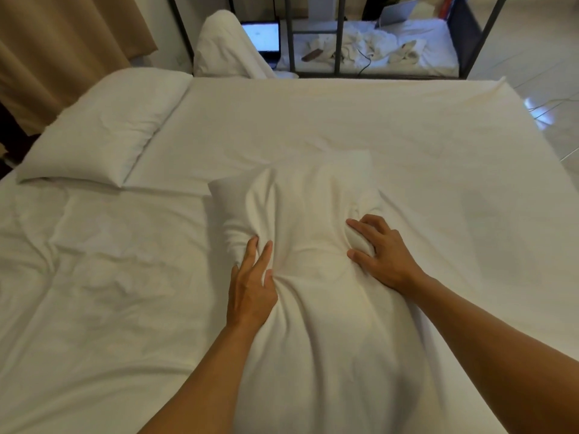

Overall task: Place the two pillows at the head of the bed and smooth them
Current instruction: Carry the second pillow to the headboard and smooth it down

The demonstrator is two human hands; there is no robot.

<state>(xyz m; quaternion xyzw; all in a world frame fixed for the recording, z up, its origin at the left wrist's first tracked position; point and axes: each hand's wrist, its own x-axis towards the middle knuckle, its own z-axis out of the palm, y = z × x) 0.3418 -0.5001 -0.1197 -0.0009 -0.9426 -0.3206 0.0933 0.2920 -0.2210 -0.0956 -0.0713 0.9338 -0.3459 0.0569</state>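
Note:
A white pillow [103, 126] lies flat at the far left of the white bed [344, 120]. A second white pillow [313, 220] is held up over the middle of the bed, long side pointing away from me. My left hand [250, 286] grips its left side, fingers pressed into the fabric. My right hand [379, 249] grips its right side and bunches the cloth there. The near end of this pillow runs down between my forearms and out of view.
Beyond the bed stands a dark metal frame [291, 36] with another mattress holding crumpled cloths [369, 48] and an open laptop [263, 39]. A bundled white duvet [222, 48] leans beside it. Beige curtains [62, 42] hang at far left; tiled floor [551, 89] lies right.

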